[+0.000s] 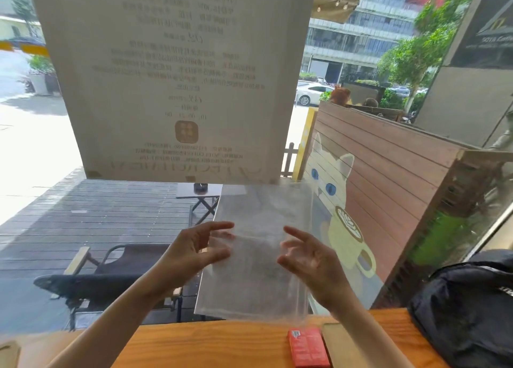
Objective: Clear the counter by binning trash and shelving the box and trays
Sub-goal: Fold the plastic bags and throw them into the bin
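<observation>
I hold a clear plastic bag [258, 284] upright in front of the window, above the wooden counter [211, 342]. My left hand [191, 248] pinches its left edge between thumb and fingers. My right hand [308, 259] grips its right side, fingers curled against the film. The bag looks flat, and nothing shows inside it. A small red box [308, 348] lies on the counter just below the bag. A tan flat object [344, 345], cut off at the bottom edge, lies right of the red box.
A black backpack [469, 312] sits on the counter at the right. The window glass stands directly behind the counter with a large paper notice [172, 76] stuck to it. A tan object [9, 353] shows at the lower left corner.
</observation>
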